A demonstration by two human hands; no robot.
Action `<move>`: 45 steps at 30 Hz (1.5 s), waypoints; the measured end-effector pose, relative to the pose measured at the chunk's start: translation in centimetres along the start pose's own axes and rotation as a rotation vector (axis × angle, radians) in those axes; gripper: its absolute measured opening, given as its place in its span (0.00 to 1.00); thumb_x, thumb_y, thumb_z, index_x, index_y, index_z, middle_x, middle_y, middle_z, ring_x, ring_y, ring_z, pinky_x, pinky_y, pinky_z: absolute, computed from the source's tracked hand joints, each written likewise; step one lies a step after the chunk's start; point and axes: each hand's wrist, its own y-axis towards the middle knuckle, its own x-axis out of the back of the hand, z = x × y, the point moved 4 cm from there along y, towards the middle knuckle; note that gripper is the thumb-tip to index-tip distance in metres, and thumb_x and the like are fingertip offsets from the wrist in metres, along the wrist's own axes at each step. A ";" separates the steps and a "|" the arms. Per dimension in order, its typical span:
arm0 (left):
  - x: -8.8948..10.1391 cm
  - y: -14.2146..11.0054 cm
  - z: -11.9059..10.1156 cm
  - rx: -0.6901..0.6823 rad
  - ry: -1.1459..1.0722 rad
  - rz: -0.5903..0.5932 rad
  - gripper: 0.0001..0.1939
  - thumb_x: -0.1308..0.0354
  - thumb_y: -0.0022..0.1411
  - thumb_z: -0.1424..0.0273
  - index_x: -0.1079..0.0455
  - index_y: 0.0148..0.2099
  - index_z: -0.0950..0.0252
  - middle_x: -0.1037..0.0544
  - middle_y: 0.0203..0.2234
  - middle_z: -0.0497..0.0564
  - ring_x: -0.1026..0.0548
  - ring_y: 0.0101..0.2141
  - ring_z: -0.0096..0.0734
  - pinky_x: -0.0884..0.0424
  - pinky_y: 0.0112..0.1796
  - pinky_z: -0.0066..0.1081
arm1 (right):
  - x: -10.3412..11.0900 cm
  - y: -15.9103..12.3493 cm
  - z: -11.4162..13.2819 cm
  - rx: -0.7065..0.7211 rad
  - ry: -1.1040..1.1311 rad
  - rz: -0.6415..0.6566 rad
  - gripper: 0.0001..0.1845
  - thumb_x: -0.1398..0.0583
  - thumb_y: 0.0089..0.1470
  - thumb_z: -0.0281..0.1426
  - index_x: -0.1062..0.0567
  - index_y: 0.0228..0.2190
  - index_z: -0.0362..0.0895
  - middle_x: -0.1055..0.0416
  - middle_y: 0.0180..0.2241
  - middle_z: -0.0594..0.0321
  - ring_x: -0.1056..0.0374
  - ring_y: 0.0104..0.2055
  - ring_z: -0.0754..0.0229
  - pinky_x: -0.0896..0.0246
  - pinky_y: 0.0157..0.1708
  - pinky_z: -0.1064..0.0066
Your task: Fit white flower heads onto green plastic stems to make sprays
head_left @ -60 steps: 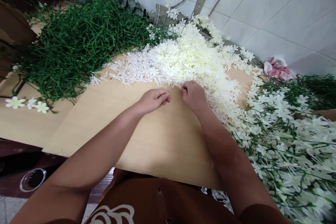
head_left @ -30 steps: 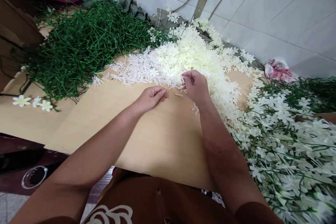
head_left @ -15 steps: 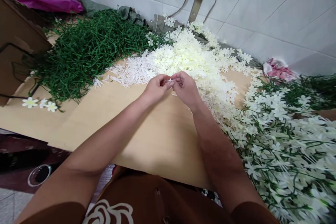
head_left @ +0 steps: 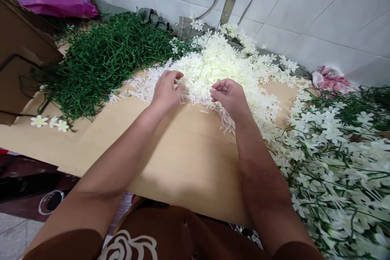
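My left hand point(head_left: 167, 89) is at the seam between a heap of thin white artificial stamens point(head_left: 143, 85) and a pile of loose white cloth flower heads point(head_left: 213, 63). Its thumb and fingers are apart and no object shows between them. My right hand point(head_left: 230, 96) hovers at the near edge of the flower pile, fingers curled, thumb and forefinger pinching a small white stamen point(head_left: 212, 89). More stamens point(head_left: 226, 121) lie under and beside that hand. The hands are separated by a short gap.
Green plastic stems point(head_left: 106, 53) are heaped at back left beside a cardboard box point(head_left: 24, 53). Finished-looking stemmed white flowers point(head_left: 338, 170) pile up on the right. A few flowers point(head_left: 39, 121) lie at the left of the cardboard work surface point(head_left: 183, 150). A tiled wall point(head_left: 304, 8) stands behind.
My hands have come apart: the left moved left to the stamens and flowers with its fingers opened, while the right shifted right and still pinches a small white piece.
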 end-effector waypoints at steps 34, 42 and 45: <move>-1.1 -5.5 0.2 0.749 -1.165 0.305 0.07 0.36 0.52 0.78 0.32 0.31 0.67 0.29 0.18 0.44 0.33 0.20 0.17 0.35 0.23 0.20 | -4.9 -2.2 0.9 0.021 0.295 0.305 0.22 0.30 0.39 0.45 0.29 0.30 0.45 0.34 0.21 0.73 0.39 0.21 0.71 0.38 0.23 0.76; -2.1 -5.8 1.0 0.756 -1.155 0.348 0.04 0.41 0.55 0.81 0.30 0.31 0.70 0.25 0.20 0.47 0.27 0.22 0.19 0.30 0.27 0.20 | -4.6 -2.3 1.0 0.175 0.021 0.196 0.15 0.33 0.46 0.42 0.29 0.27 0.45 0.30 0.27 0.65 0.34 0.31 0.65 0.34 0.33 0.69; -2.1 -5.8 1.1 0.762 -1.149 0.339 0.04 0.41 0.55 0.82 0.29 0.30 0.70 0.24 0.20 0.47 0.26 0.22 0.20 0.30 0.28 0.21 | -4.7 -2.5 0.9 0.243 -0.132 0.125 0.09 0.35 0.48 0.36 0.27 0.27 0.45 0.31 0.34 0.62 0.33 0.37 0.63 0.33 0.36 0.68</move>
